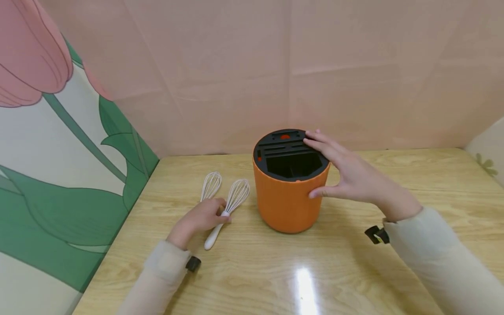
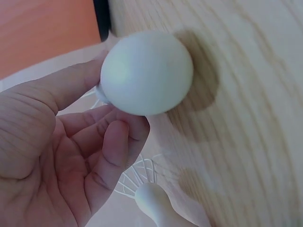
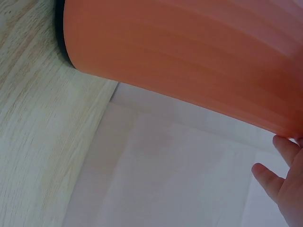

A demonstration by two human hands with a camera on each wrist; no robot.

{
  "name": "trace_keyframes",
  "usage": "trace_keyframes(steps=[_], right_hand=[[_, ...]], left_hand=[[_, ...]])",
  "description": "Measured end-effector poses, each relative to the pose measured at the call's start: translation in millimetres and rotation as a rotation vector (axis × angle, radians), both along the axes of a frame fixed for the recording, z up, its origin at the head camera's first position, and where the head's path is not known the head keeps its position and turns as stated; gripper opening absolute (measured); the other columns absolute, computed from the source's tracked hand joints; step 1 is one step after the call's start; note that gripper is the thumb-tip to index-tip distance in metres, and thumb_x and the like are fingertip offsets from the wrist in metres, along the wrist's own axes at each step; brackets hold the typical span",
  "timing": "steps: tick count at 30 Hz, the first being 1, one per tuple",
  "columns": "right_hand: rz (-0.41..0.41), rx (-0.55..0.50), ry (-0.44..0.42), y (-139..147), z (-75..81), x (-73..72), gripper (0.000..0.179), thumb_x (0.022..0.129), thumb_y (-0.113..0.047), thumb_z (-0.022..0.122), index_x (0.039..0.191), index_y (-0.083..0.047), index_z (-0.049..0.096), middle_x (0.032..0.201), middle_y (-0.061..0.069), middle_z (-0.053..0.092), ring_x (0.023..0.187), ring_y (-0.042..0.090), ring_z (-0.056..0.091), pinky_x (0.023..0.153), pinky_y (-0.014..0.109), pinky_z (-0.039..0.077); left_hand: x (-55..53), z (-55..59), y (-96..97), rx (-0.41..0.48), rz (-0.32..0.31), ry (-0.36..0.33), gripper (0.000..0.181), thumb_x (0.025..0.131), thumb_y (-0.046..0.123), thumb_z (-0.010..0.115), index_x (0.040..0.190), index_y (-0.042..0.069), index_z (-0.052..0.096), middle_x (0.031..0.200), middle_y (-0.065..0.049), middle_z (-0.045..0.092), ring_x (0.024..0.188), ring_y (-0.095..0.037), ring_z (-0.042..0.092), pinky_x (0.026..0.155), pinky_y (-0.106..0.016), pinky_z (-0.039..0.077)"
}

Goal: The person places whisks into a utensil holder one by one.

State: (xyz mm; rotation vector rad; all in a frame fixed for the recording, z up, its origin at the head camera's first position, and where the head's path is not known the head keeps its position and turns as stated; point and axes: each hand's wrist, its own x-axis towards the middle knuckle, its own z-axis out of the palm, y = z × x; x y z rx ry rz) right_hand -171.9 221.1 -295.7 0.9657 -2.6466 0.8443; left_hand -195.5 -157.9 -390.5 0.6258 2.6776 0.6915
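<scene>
In the head view my left hand pinches a white whisk where its handle meets the wires. The left wrist view shows the rounded end of that whisk's handle between thumb and fingers, close above the wood. A second white whisk lies to its left, its handle hidden by my hand in the head view. An orange utensil holder with a slotted black top stands upright to the right. My right hand rests on its right side, thumb on the wall, straight fingers at the top rim.
Under everything is a light wood table. A pink-beige backdrop rises behind its far edge, close to the holder. On the left, a wall with painted tulips borders the table.
</scene>
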Motion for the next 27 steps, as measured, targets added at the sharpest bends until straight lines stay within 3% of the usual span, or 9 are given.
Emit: trace_keyframes(steps=[4, 15, 27], right_hand=[[0.0, -0.004, 0.001, -0.8, -0.9, -0.2, 0.112, 0.066, -0.036, 0.093, 0.157, -0.021, 0.029, 0.166, 0.0, 0.02, 0.156, 0.029, 0.01, 0.112, 0.069, 0.027], [-0.002, -0.013, -0.005, -0.1, -0.8, -0.2, 0.112, 0.065, -0.035, 0.093, 0.157, -0.022, 0.03, 0.166, 0.0, 0.021, 0.156, 0.029, 0.011, 0.111, 0.07, 0.027], [-0.001, -0.024, -0.006, 0.3, -1.5, -0.7, 0.113, 0.064, -0.034, 0.094, 0.157, -0.022, 0.03, 0.166, -0.001, 0.021, 0.155, 0.03, 0.012, 0.112, 0.069, 0.027]], left_hand=[[1.1, 0.1, -0.9, 0.013, 0.003, -0.013, 0.032, 0.09, 0.021, 0.073, 0.112, 0.0, 0.063, 0.066, 0.003, 0.047, 0.059, -0.01, 0.042, 0.055, -0.024, 0.036], [2.7, 2.2, -1.3, 0.081, -0.067, -0.029, 0.033, 0.091, 0.018, 0.072, 0.116, -0.002, 0.062, 0.062, 0.004, 0.046, 0.054, -0.008, 0.04, 0.051, -0.021, 0.034], [-1.4, 5.2, -9.2, 0.094, -0.098, 0.014, 0.038, 0.091, 0.02, 0.072, 0.12, -0.002, 0.063, 0.074, -0.001, 0.062, 0.065, -0.009, 0.053, 0.061, -0.023, 0.046]])
